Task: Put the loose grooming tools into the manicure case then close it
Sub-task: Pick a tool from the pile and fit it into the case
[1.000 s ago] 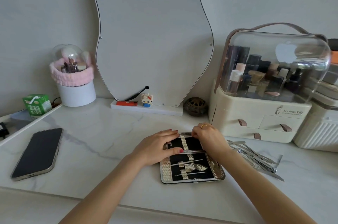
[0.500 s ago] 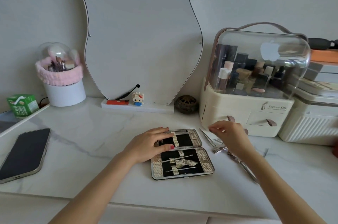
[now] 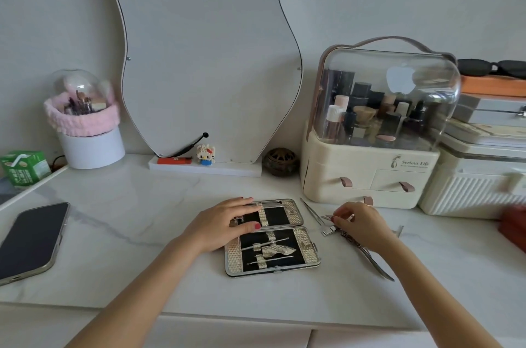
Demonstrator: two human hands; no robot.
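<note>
The manicure case (image 3: 308, 251) lies open on the marble top, two black halves with patterned gold edges. Thin metal tools sit under straps in the near half (image 3: 266, 248). My left hand (image 3: 225, 222) rests flat on the left side of the far half, fingers spread. Loose grooming tools lie to the right of the case: tweezers (image 3: 311, 210), a nail clipper (image 3: 328, 231) and a long curved tool (image 3: 374, 263). My right hand (image 3: 360, 224) hovers over this pile, fingertips pinched on a small metal tool (image 3: 327, 217).
A cream cosmetics organiser (image 3: 367, 174) with a clear dome stands just behind the loose tools, with a white ribbed box (image 3: 469, 191) to its right. A phone (image 3: 31, 239) lies at the left. A wavy mirror (image 3: 205, 57), a brush pot (image 3: 88, 131) and a small dark jar (image 3: 280, 161) line the back.
My right hand has left the case and moved right onto the pile of loose tools. My left hand stays on the case. The view has shifted so the table sits lower and left.
</note>
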